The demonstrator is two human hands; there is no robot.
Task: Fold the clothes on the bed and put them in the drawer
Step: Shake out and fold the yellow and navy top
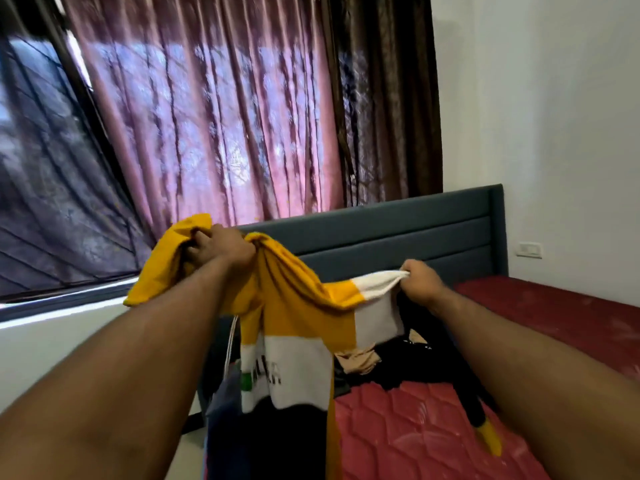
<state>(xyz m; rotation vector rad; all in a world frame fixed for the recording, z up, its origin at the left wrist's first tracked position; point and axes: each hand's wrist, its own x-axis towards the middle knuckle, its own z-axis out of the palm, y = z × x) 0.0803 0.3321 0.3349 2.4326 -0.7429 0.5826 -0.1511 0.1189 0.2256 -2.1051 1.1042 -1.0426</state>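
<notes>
Left hand: your left hand (221, 245) is raised in front of the curtain, fingers (197, 252) curled into a bunch of yellow fabric.
Right hand: your right hand (420, 280) is lower and to the right, fingers (405, 271) pinching a white edge of the same garment.
Garment held: the yellow and white hoodie (294, 327) hangs between your two hands above the near left part of the bed; its top is yellow, its middle white, its lowest band dark.
Drawstring: a white cord (231, 344) hangs down at the garment's left side.
Print: dark capital letters (266, 374) run across the white band beside a small green patch; folds and blur make the word unreadable.
Bed: the red mattress (415, 427) has a quilted hexagon pattern, with a grey-blue headboard (398, 226) behind it.
Clothes on the bed: a black garment (436, 358) and a beige garment (356, 362) lie in a loose pile, touching each other, just behind the hoodie.
Yellow item: a yellow end (490, 438) sticks out from the black garment on the mattress; you cannot tell what it belongs to.
Curtain: a pink and brown curtain (225, 116) covers the window.
Wall: a white switch plate (529, 250) sits right of the headboard; no marking on it can be read.
</notes>
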